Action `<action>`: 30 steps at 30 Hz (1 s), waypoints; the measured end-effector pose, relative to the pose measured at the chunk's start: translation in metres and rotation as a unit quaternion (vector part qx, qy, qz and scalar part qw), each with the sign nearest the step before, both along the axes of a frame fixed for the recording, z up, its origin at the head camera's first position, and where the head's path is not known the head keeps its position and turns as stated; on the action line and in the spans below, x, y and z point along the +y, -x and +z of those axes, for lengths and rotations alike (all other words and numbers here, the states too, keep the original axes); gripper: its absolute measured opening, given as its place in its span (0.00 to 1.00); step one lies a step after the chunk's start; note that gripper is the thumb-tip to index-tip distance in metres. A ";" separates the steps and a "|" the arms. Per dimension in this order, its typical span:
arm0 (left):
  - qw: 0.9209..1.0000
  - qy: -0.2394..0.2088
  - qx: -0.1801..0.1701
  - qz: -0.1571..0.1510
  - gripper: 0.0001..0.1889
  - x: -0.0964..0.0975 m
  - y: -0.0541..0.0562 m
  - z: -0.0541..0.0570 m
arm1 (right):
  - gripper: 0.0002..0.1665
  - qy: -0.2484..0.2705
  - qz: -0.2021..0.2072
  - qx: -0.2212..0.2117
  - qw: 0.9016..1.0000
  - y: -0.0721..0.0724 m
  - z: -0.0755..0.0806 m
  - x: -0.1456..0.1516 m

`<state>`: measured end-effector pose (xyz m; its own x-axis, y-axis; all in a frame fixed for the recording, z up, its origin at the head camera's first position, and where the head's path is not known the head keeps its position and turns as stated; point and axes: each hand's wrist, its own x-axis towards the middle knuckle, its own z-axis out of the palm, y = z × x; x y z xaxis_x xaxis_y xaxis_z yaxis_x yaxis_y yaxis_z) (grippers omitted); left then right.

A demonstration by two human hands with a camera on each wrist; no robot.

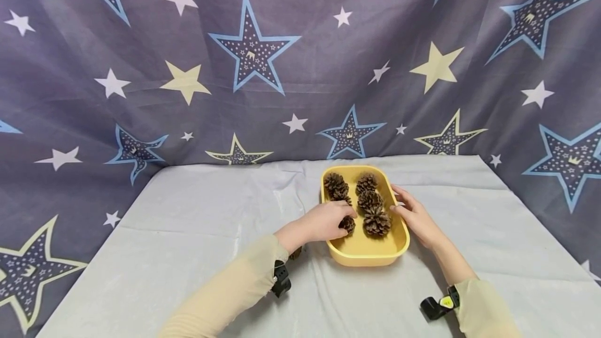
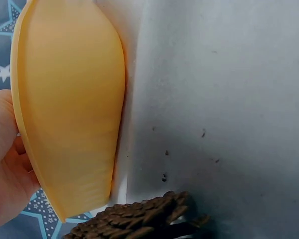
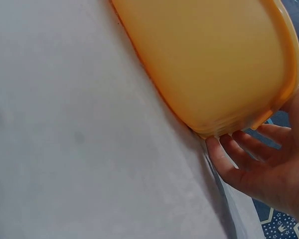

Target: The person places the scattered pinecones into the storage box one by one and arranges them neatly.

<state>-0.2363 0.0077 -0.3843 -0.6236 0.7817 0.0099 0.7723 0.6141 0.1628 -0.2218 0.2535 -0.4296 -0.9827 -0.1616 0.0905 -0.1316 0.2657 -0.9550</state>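
Note:
A yellow plastic tub (image 1: 368,260) holds several brown pine cones, three of them in a row on its right side, including a front one (image 1: 377,222). My left hand (image 1: 324,221) reaches over the tub's left rim, its fingers and thumb around a pine cone (image 1: 347,225) at the tub's left front. Behind that hand, more pine cones (image 1: 336,184) lie along the left wall. On the tub's right side, my right hand (image 1: 420,220) holds the rim, thumb at the edge and fingers (image 3: 224,164) against the outer wall.
One pine cone (image 2: 139,219) lies on the cloth left of the tub, mostly hidden by my left forearm in the head view. Small dark crumbs (image 2: 164,177) dot the pale tablecloth (image 1: 197,233). A star-patterned curtain (image 1: 263,119) hangs behind the table.

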 end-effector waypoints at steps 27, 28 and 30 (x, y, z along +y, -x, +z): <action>0.996 -0.082 -0.021 0.031 0.19 -0.060 0.004 0.017 | 0.35 -0.003 -0.001 0.003 1.000 0.000 0.000 0.000; 0.995 -0.089 -0.023 0.033 0.19 -0.066 0.005 0.016 | 0.35 -0.002 0.000 0.002 1.000 0.000 0.000 0.000; 0.994 -0.098 -0.031 0.038 0.19 -0.076 0.006 0.016 | 0.35 -0.001 0.000 0.002 1.000 0.001 0.000 -0.001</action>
<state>-0.2425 -0.0681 -0.3681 -0.6852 0.7188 0.1173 0.7095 0.6223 0.3308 -0.2226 0.2529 -0.4295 -0.9821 -0.1625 0.0948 -0.1362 0.2667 -0.9541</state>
